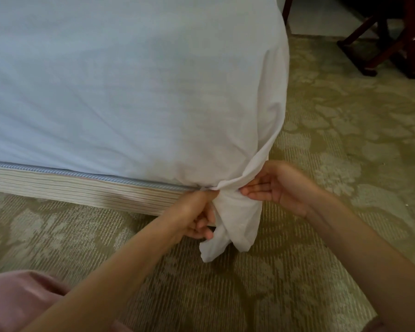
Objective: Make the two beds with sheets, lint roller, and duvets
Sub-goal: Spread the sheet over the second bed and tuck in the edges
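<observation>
Sheet (130, 92) corner bunched beside the bed base (82, 191)
My left grip (197, 218) holds its tail (235, 226), hanging straight down; right grip (271, 188), fingers straight, touches it opposite.

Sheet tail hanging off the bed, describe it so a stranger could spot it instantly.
Find the big white bed filling the upper left and follow its near edge right to the corner. There the tail hangs bunched over the carpet between the left hand and right hand, the only crumpled cloth here.
</observation>
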The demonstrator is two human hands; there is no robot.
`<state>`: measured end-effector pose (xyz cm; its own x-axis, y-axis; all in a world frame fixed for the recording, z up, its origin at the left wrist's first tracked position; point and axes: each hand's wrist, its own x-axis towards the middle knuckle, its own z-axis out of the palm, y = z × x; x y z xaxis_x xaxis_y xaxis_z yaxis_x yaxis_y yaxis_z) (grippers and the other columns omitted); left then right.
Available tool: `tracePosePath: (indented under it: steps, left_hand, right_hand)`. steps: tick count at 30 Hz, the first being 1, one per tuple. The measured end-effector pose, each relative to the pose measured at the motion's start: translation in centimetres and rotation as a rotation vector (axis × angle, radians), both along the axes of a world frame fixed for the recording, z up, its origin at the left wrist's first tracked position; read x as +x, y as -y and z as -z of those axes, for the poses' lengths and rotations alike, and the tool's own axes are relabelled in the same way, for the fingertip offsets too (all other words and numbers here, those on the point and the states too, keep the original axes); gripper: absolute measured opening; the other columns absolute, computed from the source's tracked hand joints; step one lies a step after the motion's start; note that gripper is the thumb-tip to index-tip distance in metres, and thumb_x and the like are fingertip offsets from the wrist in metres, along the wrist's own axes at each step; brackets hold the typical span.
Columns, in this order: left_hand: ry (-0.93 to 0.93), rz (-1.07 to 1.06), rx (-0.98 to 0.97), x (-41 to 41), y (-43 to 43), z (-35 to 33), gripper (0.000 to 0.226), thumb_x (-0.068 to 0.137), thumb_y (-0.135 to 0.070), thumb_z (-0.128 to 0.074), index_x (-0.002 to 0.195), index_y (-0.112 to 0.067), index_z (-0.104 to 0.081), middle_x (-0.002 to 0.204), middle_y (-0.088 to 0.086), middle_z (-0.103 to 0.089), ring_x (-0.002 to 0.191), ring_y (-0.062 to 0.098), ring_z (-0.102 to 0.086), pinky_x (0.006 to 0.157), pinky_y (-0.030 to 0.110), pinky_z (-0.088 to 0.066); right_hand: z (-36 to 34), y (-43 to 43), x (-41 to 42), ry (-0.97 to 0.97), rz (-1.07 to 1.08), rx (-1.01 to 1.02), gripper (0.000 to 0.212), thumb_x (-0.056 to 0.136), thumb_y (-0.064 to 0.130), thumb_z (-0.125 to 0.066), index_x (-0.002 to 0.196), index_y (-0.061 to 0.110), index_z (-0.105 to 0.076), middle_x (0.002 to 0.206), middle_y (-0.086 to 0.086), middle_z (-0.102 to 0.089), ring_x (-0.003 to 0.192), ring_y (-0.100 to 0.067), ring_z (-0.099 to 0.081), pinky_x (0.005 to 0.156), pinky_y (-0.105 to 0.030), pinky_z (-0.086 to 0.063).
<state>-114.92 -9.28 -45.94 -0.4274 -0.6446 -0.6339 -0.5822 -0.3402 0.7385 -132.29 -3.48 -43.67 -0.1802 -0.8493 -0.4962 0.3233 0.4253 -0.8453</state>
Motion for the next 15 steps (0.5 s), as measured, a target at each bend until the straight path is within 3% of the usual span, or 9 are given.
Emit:
tracePosePath:
  steps: [2,4,6,10,13,15]
  left_hand:
    - [-0.058,0.046,0.095,-0.2,0.3,-0.5,0.048,0.101,-0.036,-0.036,0.070,-0.010,-0.061,0.048,-0.001,-0.060,0.047,0.011,-0.062,0.055,0.022,-0.042]
    - [-0.190,0.018,0.142,-0.7,0.8,-0.8,0.040,0.102,-0.025,-0.032,0.090,-0.011,-0.068,0.077,0.000,-0.074,0.064,0.009,-0.069,0.056,0.019,-0.042]
    - [-0.298,-0.019,0.107,-1.1,0.9,-0.9,0.038,0.101,-0.017,-0.030,0.103,-0.010,-0.068,0.092,0.002,-0.075,0.080,0.011,-0.072,0.063,0.019,-0.048]
    - [-0.479,-0.136,0.038,-1.2,1.3,-0.6,0.027,0.093,-0.002,-0.048,0.115,0.000,-0.063,0.101,0.012,-0.073,0.095,0.018,-0.070,0.080,0.022,-0.056]
    - [-0.611,-0.158,0.152,-0.8,2.0,-0.9,0.032,0.083,-0.003,-0.056,0.114,-0.003,-0.063,0.110,0.012,-0.070,0.106,0.021,-0.066,0.093,0.032,-0.052]
    - [-0.652,-0.196,0.153,-0.8,2.5,-0.9,0.041,0.070,-0.006,-0.067,0.111,-0.003,-0.065,0.114,0.012,-0.068,0.108,0.022,-0.064,0.096,0.036,-0.051]
  right_hand:
    - [0.2,0.3,-0.3,0.012,-0.006,-0.044,0.019,0.090,-0.002,-0.040,0.102,-0.004,-0.055,0.064,-0.012,-0.067,0.057,-0.020,-0.068,0.052,-0.024,-0.057]
    - [0.4,0.7,-0.4,0.032,0.014,-0.086,0.022,0.087,-0.004,-0.040,0.104,-0.001,-0.054,0.062,-0.010,-0.065,0.053,-0.018,-0.065,0.051,-0.023,-0.055]
    - [0.6,1.0,-0.3,0.090,0.052,-0.126,0.023,0.082,-0.005,-0.038,0.099,0.002,-0.052,0.060,-0.009,-0.060,0.049,-0.016,-0.061,0.048,-0.021,-0.052]
    - [0.6,1.6,0.5,0.281,0.127,-0.226,0.018,0.062,0.002,-0.044,0.077,0.009,-0.047,0.054,-0.003,-0.044,0.039,-0.011,-0.042,0.041,-0.018,-0.038]
    - [0.6,2.4,1.2,0.449,0.183,-0.325,0.036,0.038,0.005,-0.059,0.067,0.014,-0.040,0.056,0.001,-0.028,0.040,-0.009,-0.025,0.040,-0.018,-0.021]
    - [0.6,3.0,1.2,0.534,0.185,-0.379,0.045,0.030,0.006,-0.065,0.065,0.015,-0.040,0.056,0.001,-0.026,0.038,-0.010,-0.023,0.042,-0.018,-0.017]
